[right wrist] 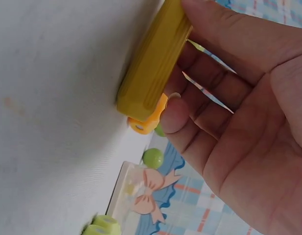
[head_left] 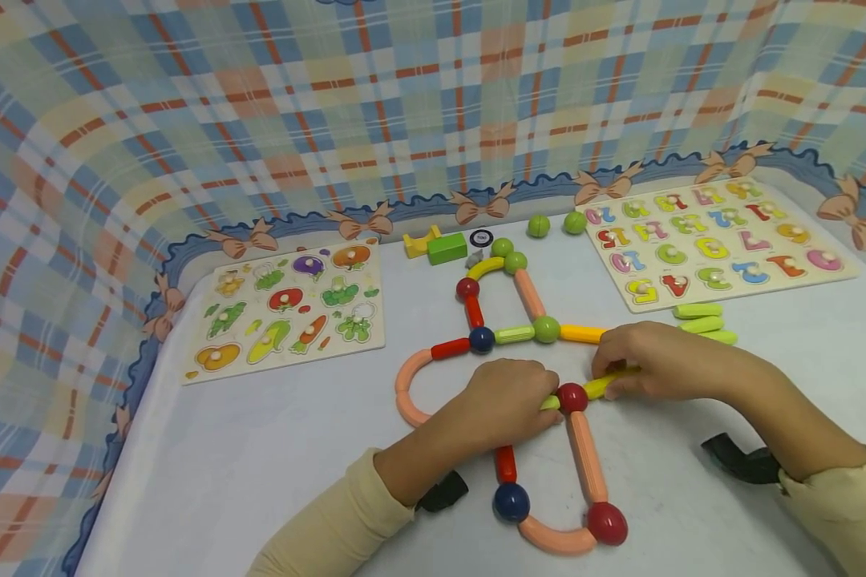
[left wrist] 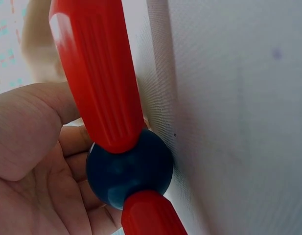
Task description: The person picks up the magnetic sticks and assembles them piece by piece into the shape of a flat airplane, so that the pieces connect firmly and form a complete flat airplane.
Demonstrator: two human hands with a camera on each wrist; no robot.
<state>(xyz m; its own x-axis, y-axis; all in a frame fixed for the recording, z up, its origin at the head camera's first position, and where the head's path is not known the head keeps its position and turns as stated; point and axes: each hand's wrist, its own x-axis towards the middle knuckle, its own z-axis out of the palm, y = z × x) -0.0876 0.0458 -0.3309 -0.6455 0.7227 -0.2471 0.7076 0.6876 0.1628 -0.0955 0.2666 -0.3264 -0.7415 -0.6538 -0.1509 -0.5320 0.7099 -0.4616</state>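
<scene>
My left hand [head_left: 507,398] pinches a short light green magnetic stick [head_left: 551,403] beside a red ball [head_left: 572,397]. On the ball's other side, my right hand [head_left: 645,361] pinches a yellow magnetic stick [head_left: 604,384], whose near end meets the ball. The right wrist view shows that yellow stick [right wrist: 153,63] between thumb and fingers, low over the cloth. In the left wrist view a blue ball [left wrist: 130,169] joins two red sticks in front of the palm. A ribbed pink stick [head_left: 588,457] runs from the red ball to another red ball [head_left: 607,523].
Joined sticks and balls form a figure around the hands, with an orange stick [head_left: 581,333] by the right fingers. Several loose green sticks [head_left: 702,324] lie beyond. A vegetable puzzle board [head_left: 371,316] is at left, a number board [head_left: 624,292] at right. A green block [head_left: 447,248] sits behind.
</scene>
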